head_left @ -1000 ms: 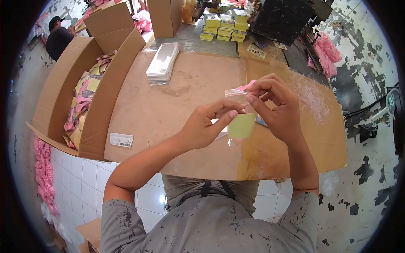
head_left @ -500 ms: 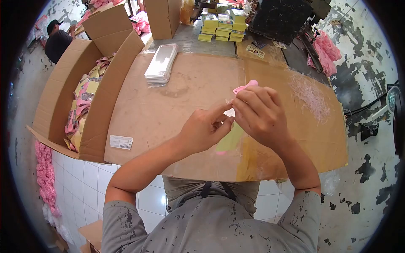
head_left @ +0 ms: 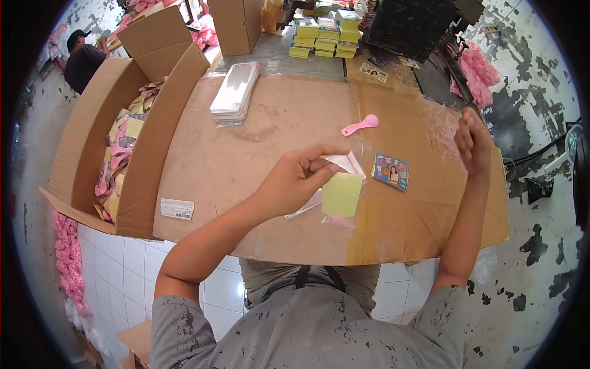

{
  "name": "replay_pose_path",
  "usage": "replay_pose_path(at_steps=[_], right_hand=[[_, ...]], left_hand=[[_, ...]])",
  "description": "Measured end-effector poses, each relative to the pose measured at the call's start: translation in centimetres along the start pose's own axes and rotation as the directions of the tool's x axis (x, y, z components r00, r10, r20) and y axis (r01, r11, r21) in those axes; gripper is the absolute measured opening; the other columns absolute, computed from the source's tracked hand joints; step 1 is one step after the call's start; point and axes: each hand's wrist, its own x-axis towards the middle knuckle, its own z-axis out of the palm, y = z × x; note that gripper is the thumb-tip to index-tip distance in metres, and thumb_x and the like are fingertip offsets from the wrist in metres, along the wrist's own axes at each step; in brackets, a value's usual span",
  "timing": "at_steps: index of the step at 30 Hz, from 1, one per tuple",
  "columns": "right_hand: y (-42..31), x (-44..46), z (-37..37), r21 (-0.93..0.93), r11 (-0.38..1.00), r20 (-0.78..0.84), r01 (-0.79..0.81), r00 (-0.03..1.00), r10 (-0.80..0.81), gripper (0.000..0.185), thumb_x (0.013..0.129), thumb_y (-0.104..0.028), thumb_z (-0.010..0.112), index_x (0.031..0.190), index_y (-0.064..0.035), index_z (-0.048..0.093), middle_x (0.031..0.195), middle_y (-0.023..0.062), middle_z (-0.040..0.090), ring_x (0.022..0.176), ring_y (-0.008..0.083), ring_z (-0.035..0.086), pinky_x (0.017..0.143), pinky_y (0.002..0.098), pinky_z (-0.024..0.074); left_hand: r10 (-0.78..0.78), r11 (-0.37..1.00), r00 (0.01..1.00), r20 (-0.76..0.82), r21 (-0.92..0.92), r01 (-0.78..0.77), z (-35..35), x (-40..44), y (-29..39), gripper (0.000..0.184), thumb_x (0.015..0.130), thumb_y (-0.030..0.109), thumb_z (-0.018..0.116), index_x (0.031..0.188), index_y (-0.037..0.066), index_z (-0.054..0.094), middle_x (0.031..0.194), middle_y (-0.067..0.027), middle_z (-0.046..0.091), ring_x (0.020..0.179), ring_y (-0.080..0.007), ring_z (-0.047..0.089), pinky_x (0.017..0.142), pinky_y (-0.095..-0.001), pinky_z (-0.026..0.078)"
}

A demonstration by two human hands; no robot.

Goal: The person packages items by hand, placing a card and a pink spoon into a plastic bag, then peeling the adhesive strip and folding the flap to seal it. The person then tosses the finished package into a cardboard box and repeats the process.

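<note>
My left hand [head_left: 302, 177] is closed, pinching a clear plastic bag [head_left: 348, 162] between thumb and fingers. Just under the fingertips shows a yellow-green card [head_left: 342, 195], with a bit of pink at its lower edge; whether both are inside the bag is hard to tell. Out to the right, my right hand [head_left: 473, 140] is raised with curled fingers beside a heap of thin clear plastic strips [head_left: 441, 128]. Anything in those fingers is hidden. Between the hands lie a pink spoon [head_left: 361, 125] and a blue printed card [head_left: 391, 171] with a picture of a person.
At left stands an open cardboard box [head_left: 166, 129] full of yellow and pink packets. A stack of clear plastic bags [head_left: 236, 92] and a white label [head_left: 177, 208] lie on the cardboard-covered table. Stacked cards [head_left: 326, 37] stand at the back. A person [head_left: 85, 61] is at far left.
My right hand has moved away from my left hand, out to the right by the plastic strips. The pink spoon and the blue card are now uncovered. My left hand keeps its pinch.
</note>
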Motion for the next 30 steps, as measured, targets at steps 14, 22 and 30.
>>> replay_pose_path(at_steps=[14,22,30], right_hand=[[-2.9,-6.1,14.1,-0.05,0.979,0.303,0.195,0.937,-0.171,0.036,0.095,-0.012,0.073,0.129,-0.0026,0.066,0.101,0.0033,0.071,0.09,0.0104,0.065,0.077,0.0275,0.0509],[-2.7,-5.6,17.5,0.246,0.969,0.399,0.024,0.908,-0.124,0.029,0.096,-0.008,0.074,0.123,0.0013,0.068,0.101,0.0046,0.073,0.09,0.0092,0.069,0.076,0.0239,0.0531],[-2.1,-5.5,16.4,0.337,0.938,0.366,-0.077,0.929,-0.055,0.016,0.098,-0.003,0.07,0.112,0.0035,0.072,0.103,0.0051,0.073,0.091,0.0095,0.069,0.08,0.0252,0.055]], left_hand=[[0.042,0.999,0.996,-0.084,0.003,-0.042,0.4,0.6,-1.0,0.042,0.109,0.016,0.058,0.146,-0.001,0.051,0.11,-0.0129,0.078,0.1,-0.0116,0.071,0.091,-0.0296,0.056],[0.107,0.978,0.99,-0.097,-0.17,-0.122,0.1,0.7,-1.1,0.037,0.108,0.017,0.06,0.139,-0.003,0.059,0.115,-0.0139,0.076,0.104,-0.0149,0.072,0.086,-0.0303,0.06],[0.028,0.998,0.993,-0.118,-0.058,-0.035,-0.1,0.7,-1.5,0.029,0.104,0.015,0.066,0.128,-0.002,0.069,0.114,-0.01,0.076,0.099,-0.0109,0.071,0.086,-0.0287,0.06]])
